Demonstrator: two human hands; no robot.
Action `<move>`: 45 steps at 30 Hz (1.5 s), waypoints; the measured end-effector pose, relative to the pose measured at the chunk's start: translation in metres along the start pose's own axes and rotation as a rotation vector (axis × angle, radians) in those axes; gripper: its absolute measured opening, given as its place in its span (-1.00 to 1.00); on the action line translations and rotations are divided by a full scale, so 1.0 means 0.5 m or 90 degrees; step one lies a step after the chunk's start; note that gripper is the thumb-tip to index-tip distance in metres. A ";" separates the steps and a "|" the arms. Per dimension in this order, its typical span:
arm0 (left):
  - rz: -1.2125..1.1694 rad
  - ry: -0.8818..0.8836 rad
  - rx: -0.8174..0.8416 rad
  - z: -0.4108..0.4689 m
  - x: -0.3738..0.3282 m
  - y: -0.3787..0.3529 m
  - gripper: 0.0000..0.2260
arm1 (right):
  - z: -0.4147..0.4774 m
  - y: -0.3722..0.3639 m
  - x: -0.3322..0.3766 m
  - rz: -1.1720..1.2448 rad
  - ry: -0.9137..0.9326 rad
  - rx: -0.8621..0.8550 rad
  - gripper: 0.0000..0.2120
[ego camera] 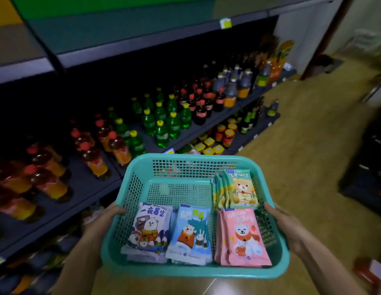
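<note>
I carry a teal plastic basket point(134, 188) in front of me with both hands. My left hand point(104, 220) grips its left rim and my right hand point(285, 226) grips its right rim. Inside lie stacks of cartoon-bear packets: a white-and-purple stack point(149, 228) at the near left, a blue stack point(191, 233) in the near middle, a pink stack point(242, 237) at the near right, and a green-and-yellow stack point(238, 188) at the far right. The basket's far-left part is bare mesh.
A shop shelf unit point(79, 184) runs along my left with orange-drink bottles point(49, 179), green bottles point(162, 126), dark cola bottles point(200, 107) and jars point(228, 135) lower down. Yellowish floor point(302, 135) stretches ahead on the right. Dark crates point(368, 171) stand at the right edge.
</note>
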State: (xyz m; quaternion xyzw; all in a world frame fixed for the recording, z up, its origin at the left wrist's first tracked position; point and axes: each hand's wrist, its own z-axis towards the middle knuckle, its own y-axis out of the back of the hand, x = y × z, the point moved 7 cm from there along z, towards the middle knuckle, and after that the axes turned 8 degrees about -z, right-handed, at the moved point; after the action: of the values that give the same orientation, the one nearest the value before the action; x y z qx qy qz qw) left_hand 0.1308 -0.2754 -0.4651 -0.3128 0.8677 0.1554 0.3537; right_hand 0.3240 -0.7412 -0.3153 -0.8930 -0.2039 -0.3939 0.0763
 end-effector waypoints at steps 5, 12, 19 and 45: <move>0.044 -0.015 0.077 0.007 -0.112 -0.258 -0.56 | 0.035 0.167 0.017 0.063 -0.005 -0.070 -0.82; 0.071 -0.011 0.144 -0.038 -0.258 -0.587 -0.71 | 0.118 0.363 0.060 0.115 -0.033 -0.132 -0.82; 0.075 -0.034 0.225 0.047 -0.388 -0.865 -0.76 | 0.264 0.531 0.149 0.135 -0.060 -0.175 -0.79; -0.214 -0.006 -0.056 0.295 -0.500 -1.534 -0.75 | 1.051 1.134 0.653 -0.200 -0.062 0.007 -0.64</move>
State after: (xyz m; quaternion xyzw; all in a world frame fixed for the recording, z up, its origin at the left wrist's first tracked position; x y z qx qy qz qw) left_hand 0.8461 -0.6745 -0.4278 -0.4682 0.7938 0.1335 0.3645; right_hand 1.1160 -0.9992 -0.4178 -0.8677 -0.3467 -0.3561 0.0089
